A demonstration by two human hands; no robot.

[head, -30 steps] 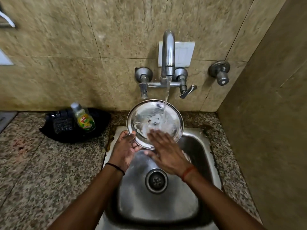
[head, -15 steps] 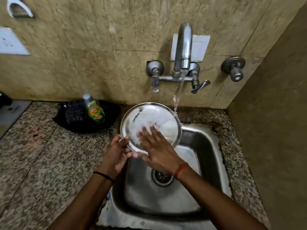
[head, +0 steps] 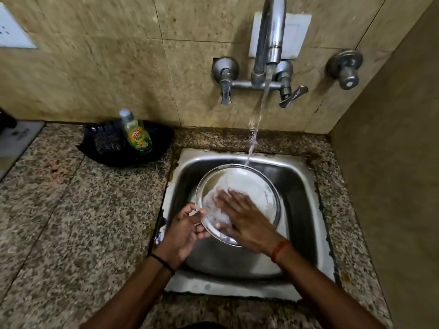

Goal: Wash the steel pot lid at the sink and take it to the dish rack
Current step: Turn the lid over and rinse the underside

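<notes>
Round steel lid (head: 257, 186) (sudsy), left hand (head: 184, 230) gripping rim.

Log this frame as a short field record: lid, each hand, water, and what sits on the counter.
lid: steel pot lid, tilted over the sink, soapy film on its face
left hand: left hand grips the lid's near-left rim
right hand: right hand lies flat on the lid's face, fingers straight
water: tap running, stream lands at the lid's far rim
counter: dish soap bottle in a black tray, left of the sink
dish rack: not in view
</notes>
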